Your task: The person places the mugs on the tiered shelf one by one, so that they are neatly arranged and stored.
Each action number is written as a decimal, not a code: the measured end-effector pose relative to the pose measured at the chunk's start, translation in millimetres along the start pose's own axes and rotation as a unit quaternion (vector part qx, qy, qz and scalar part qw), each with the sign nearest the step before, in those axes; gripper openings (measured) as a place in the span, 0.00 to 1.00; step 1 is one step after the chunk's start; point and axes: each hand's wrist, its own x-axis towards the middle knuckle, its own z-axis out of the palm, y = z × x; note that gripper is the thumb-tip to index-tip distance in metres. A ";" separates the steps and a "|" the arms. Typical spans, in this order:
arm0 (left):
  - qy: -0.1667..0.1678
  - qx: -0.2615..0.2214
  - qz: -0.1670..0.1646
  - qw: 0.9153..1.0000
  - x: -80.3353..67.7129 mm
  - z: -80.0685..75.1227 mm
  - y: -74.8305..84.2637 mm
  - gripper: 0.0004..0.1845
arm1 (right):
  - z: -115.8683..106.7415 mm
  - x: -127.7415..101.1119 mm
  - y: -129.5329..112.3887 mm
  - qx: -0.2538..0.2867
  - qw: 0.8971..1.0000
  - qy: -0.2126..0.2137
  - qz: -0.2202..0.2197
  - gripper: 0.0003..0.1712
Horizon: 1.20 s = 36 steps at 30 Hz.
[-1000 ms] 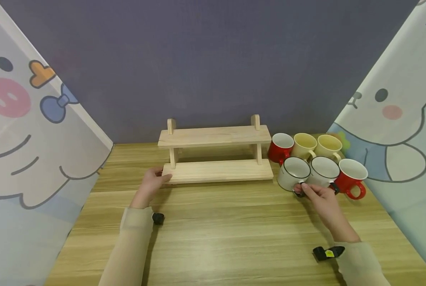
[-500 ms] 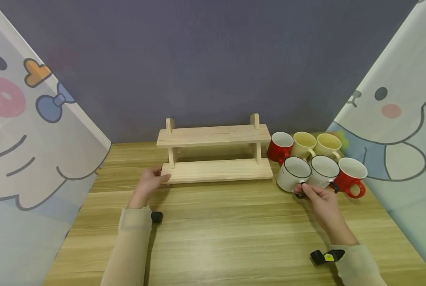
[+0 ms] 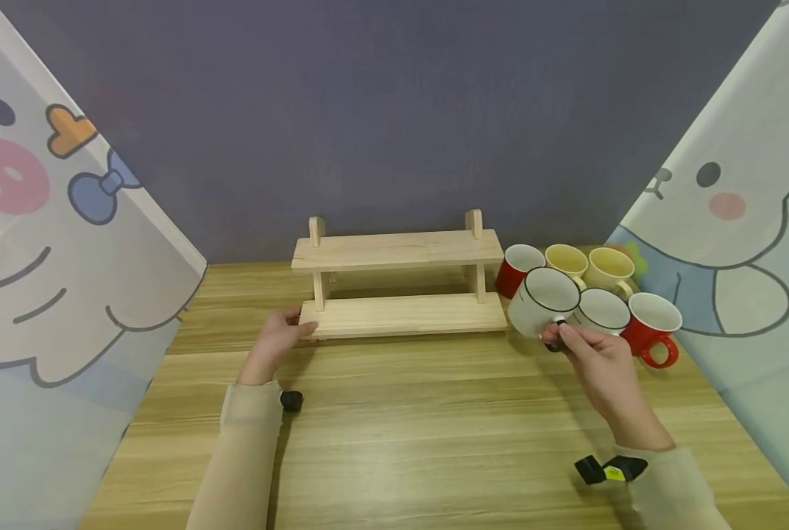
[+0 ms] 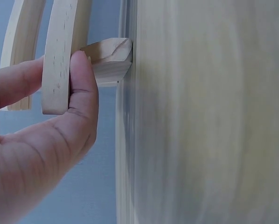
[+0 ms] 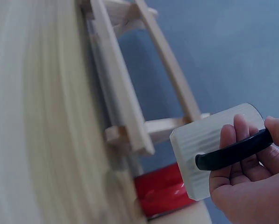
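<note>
My right hand (image 3: 600, 368) pinches the black handle (image 5: 232, 151) of a white mug (image 3: 539, 309) with a dark rim. That mug is off the table, tilted slightly, just right of a two-tier wooden rack (image 3: 401, 315). With thumb and fingers my left hand (image 3: 277, 344) grips the left end of the rack's lower shelf (image 4: 57, 88). Behind the raised mug stand a red mug (image 3: 512, 278) and a yellow mug (image 3: 564, 259). A second white mug (image 3: 601, 309) is partly hidden by the right hand.
Another yellow mug (image 3: 609, 269) and a red mug (image 3: 649, 331) stand at the right end of the group. The wood-grain table (image 3: 394, 427) meets a dark back wall (image 3: 394, 110). Cartoon-printed panels (image 3: 732, 243) slope along both sides.
The white mug has risen from the table in my right hand and hides more of the red mug behind it. My left hand stays on the rack.
</note>
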 end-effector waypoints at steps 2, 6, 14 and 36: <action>-0.004 0.002 0.001 1.000 -0.5 -0.2 0.2 0.29 | 5.5 3.4 -5.5 0.003 1.000 -0.007 -0.001 0.18; -0.011 0.002 0.001 1.000 -1.4 -0.8 0.1 0.31 | 18.1 12.7 -14.6 0.010 1.000 -0.024 0.002 0.17; -0.008 -0.007 -0.005 1.000 -1.6 0.4 2.3 0.29 | 48.2 38.0 -22.2 0.024 0.999 -0.044 -0.011 0.16; -0.009 0.002 0.003 1.000 -1.5 -0.9 0.4 0.30 | 126.8 121.5 -19.6 -0.038 0.999 -0.022 0.025 0.21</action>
